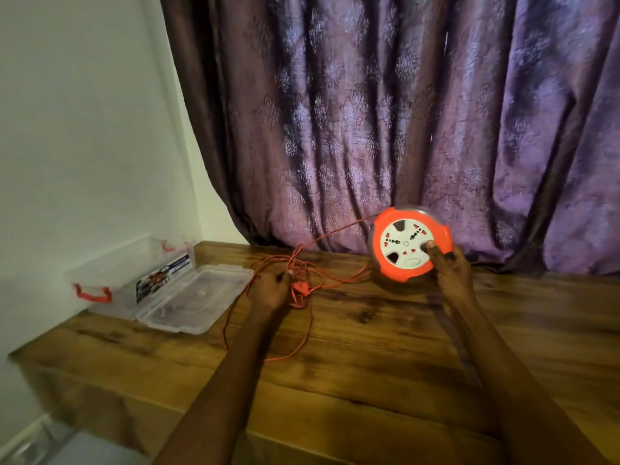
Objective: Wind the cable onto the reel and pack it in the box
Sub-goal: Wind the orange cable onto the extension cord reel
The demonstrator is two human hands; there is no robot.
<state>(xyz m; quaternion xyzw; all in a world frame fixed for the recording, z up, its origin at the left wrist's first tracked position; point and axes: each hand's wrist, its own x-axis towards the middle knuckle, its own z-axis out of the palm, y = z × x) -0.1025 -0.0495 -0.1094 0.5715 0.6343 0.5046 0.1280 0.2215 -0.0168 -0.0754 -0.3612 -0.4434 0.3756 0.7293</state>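
An orange cable reel with a white socket face stands tilted on edge at the back of the wooden table. My right hand grips its lower right rim, a finger on the white face. A thin orange cable runs taut from the reel's upper left down to a loose tangle on the table. My left hand is closed on that tangle, beside the orange plug. A clear plastic box with red clips lies open at the left, its lid flat beside it.
A purple patterned curtain hangs right behind the reel. A white wall borders the table on the left, close behind the box. A printed label sits on the box. The table's front edge drops off at the lower left.
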